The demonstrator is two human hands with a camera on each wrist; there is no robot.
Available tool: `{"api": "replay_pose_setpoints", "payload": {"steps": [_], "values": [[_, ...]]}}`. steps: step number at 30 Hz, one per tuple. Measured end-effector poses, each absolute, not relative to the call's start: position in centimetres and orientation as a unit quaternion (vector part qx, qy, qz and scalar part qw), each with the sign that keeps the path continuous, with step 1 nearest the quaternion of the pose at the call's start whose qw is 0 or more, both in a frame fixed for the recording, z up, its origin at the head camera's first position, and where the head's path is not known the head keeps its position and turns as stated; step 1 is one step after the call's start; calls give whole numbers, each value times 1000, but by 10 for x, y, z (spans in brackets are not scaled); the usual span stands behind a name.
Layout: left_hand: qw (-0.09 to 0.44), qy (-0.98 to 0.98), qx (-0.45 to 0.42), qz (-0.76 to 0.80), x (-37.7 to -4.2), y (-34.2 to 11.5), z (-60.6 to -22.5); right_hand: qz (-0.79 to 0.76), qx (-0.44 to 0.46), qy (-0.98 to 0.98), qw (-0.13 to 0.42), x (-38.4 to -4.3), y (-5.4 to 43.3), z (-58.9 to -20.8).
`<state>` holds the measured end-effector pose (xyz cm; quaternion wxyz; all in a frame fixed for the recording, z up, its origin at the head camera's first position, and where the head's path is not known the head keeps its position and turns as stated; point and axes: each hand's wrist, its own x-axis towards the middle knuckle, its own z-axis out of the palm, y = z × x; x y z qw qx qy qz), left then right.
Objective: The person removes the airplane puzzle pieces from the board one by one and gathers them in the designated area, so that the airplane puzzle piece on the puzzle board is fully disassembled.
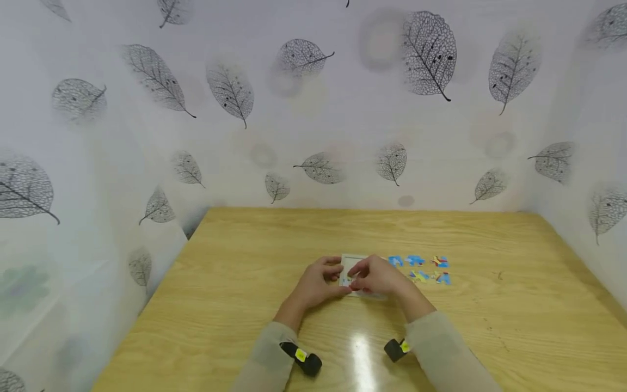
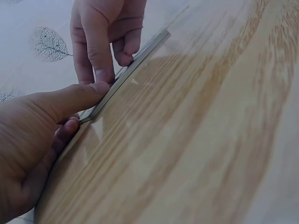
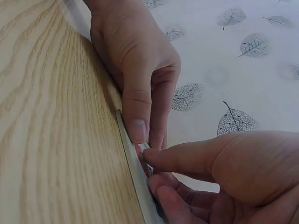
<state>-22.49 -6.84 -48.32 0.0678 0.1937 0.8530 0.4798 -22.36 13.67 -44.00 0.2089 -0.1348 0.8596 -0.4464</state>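
The right grip (image 1: 383,276) pinches a small puzzle piece (image 3: 149,171), mostly hidden by the fingertips; the left grip (image 1: 315,282) clamps the near-left corner of the puzzle tray (image 1: 349,262), roughly midway between the side edges of the worktop (image 1: 235,283), whose near edge is cut off. The right hand covers much of the tray, its picture unreadable. Loose jigsaw pieces (image 1: 415,261) lie to the right.

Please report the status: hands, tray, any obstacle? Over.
Left hand holding pale tray's edge. Right hand apparently pinching puzzle piece over tray. Loose pieces to the right. No obstacle seen.
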Motion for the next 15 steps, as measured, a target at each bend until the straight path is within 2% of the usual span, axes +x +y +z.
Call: {"api": "replay_pose_setpoints", "payload": {"steps": [9,15], "values": [[62,867,208,449,-228,-67,-481,-409,-92,891,176,-222,131,-433],[72,871,201,442,-226,-70,-480,-439,-78,873,196,-222,127,-432]]}}
